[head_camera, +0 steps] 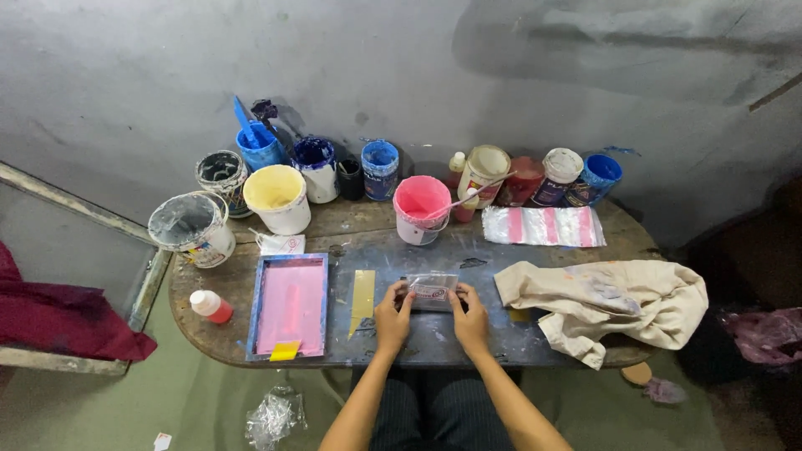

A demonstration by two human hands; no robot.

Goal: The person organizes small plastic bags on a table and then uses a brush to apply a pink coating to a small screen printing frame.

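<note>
My left hand (393,316) and my right hand (470,317) both rest on the paint-stained table (434,342), pinching a small clear plastic packet (433,291) with a red and white print between them. The left fingers grip its left edge, the right fingers its right edge. A yellow strip (363,296) lies just left of my left hand. Further left sits a blue-framed printing screen (291,306) with a pink mesh and a yellow squeegee piece (285,351) at its near edge.
Several paint tubs line the table's back: white (193,227), yellow-filled (277,197), blue (261,146), pink (421,207). A stack of plastic bags with pink stripes (543,225) lies back right, a crumpled cream cloth (614,305) right, a small red bottle (210,306) left. Crumpled plastic (273,415) lies on the floor.
</note>
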